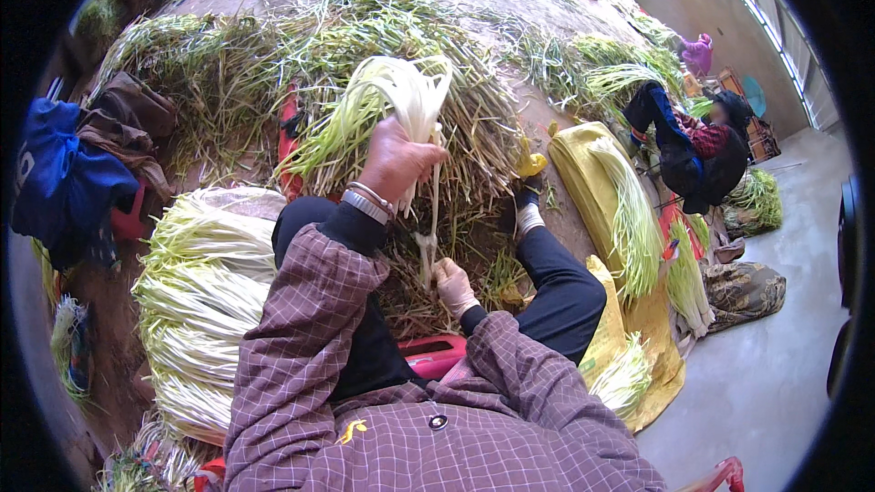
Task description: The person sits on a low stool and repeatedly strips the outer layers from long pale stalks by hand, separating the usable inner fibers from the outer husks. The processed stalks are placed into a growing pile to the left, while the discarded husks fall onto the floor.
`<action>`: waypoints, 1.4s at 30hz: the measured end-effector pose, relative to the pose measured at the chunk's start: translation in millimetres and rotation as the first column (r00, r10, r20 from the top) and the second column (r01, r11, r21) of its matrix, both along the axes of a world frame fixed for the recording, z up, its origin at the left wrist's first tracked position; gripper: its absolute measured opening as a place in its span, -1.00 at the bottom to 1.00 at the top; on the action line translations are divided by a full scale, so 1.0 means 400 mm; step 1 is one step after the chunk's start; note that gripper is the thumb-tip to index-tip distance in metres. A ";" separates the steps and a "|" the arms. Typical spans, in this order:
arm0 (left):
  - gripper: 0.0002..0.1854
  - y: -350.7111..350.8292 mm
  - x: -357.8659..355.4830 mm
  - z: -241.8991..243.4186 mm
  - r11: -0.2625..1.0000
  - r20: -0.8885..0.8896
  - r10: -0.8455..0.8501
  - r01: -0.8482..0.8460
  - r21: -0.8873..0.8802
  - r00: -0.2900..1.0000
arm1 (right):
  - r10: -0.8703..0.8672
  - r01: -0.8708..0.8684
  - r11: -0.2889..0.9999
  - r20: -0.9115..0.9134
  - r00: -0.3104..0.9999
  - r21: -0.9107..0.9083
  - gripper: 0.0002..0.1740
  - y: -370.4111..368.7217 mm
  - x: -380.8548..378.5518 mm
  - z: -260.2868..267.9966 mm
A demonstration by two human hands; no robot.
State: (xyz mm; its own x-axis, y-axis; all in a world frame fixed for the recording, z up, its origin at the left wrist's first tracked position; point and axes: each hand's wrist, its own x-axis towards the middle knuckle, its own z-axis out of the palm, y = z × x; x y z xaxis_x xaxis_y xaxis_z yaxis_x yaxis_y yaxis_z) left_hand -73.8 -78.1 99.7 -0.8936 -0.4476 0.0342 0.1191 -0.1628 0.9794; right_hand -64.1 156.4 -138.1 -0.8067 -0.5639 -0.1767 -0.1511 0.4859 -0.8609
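Observation:
My left hand (403, 160), with bangles at the wrist, is closed around a bunch of pale long-stemmed greens (410, 92); their white ends arch over the top and the yellow-green tips hang to the left. One stalk (435, 212) hangs down from it. Below and to the right, my right hand (454, 287), in a pale glove, pinches the lower end of hanging pale strands with thumb and fingers. Behind the bunch lies a large heap of green and brownish stalks (451, 34). A neat stack of pale stems (205, 301) lies to my left.
To the right, a yellow padded sack (588, 178) bears a bundle of pale stems (632, 219). Another person (711, 143) sits farther right, near a patterned sack (745, 294). Blue cloth (65, 174) hangs at the left. Part of a red plastic stool (434, 353) shows between my legs.

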 end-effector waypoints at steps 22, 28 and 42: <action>-0.89 -0.146 0.041 0.030 0.941 -0.246 0.299 -0.242 0.237 0.922 | 0.040 -0.006 0.996 -0.409 0.912 0.084 -0.60 0.039 -0.093 0.016; -0.87 -0.122 0.032 0.028 0.948 -0.243 0.269 -0.211 0.239 0.932 | 0.023 -0.137 0.874 -0.242 0.970 -0.465 -0.30 -0.136 -0.074 0.303; -0.84 -0.032 0.025 -0.007 0.958 -0.094 0.126 -0.096 0.271 0.988 | 0.133 -0.026 0.883 0.196 0.971 -0.469 -0.54 -0.069 0.092 0.389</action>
